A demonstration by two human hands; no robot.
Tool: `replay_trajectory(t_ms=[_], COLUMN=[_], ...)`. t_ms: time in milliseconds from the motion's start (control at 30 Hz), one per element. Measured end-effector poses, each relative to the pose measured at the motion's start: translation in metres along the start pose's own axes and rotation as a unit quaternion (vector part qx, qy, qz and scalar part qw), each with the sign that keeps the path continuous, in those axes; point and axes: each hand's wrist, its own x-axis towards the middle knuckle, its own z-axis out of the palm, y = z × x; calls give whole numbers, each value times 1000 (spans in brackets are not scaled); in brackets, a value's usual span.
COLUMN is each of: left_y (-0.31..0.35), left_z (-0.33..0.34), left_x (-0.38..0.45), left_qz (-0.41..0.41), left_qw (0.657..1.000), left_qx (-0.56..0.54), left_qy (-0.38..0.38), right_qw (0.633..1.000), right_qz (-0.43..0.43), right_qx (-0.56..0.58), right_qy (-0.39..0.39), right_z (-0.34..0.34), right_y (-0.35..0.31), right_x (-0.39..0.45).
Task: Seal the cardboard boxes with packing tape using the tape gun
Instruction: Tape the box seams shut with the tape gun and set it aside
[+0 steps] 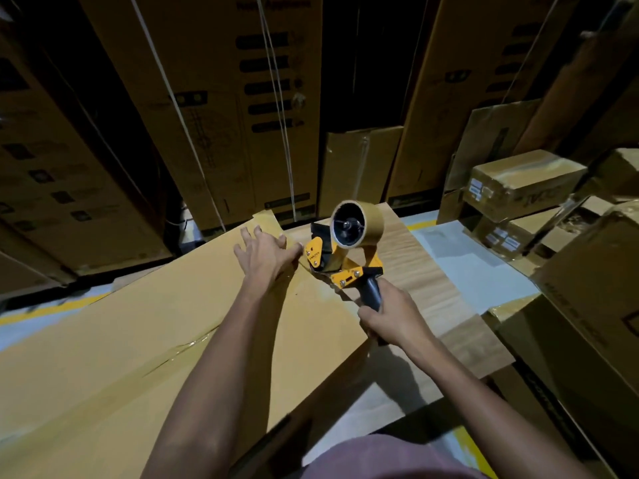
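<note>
Cardboard box, 1 long flat one, lies under both hands and fills the near view; a glossy strip of tape already runs along its seam toward the left hand. Taping looks to be the step in hand, near the far end of that seam. Right hand is wrapped around the black handle of the 1 tape gun, whose mouth sits on the box just right of the left hand. Left hand lies flat, fingers spread, pressing the lid down beside the gun. Next, I judge, the gun needs drawing along the seam, then a tilt to cut. 1 tape roll sits on the gun.
</note>
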Motion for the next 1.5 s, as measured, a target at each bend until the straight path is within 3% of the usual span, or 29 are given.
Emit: replay_trajectory(t_ms=[100, 300, 500, 667, 900, 1067, 1300, 1500], left_y=[7, 16, 18, 23, 31, 34, 40, 50], left_z=[3, 5, 21, 16, 10, 15, 12, 16], left_x=[-8, -19, -35, -40, -73, -96, -103, -116], left_qz=[20, 8, 54, 48, 168, 44, 22, 12], left_qw=[998, 998, 996, 996, 985, 997, 999, 1000], left_qx=[43, 46, 60, 68, 40, -69, -46, 4], left_qy=[-45, -46, 45, 14, -1, -8, 9, 20], right_qw=[999, 995, 1000, 999, 997, 997, 999, 999], right_qz=[20, 32, 6, 17, 35, 25, -18, -23], right_qx=[40, 93, 16, -16, 40, 49, -12, -30], right_qy=[4, 4, 16, 36, 59, 45, 26, 9], right_z=[1, -2, -3, 1, 10, 10, -14, -27], right_y=[-4, -5, -9, 12, 16, 19, 18, 59], right_x=[3, -5, -19, -46, -53, -53, -57, -94])
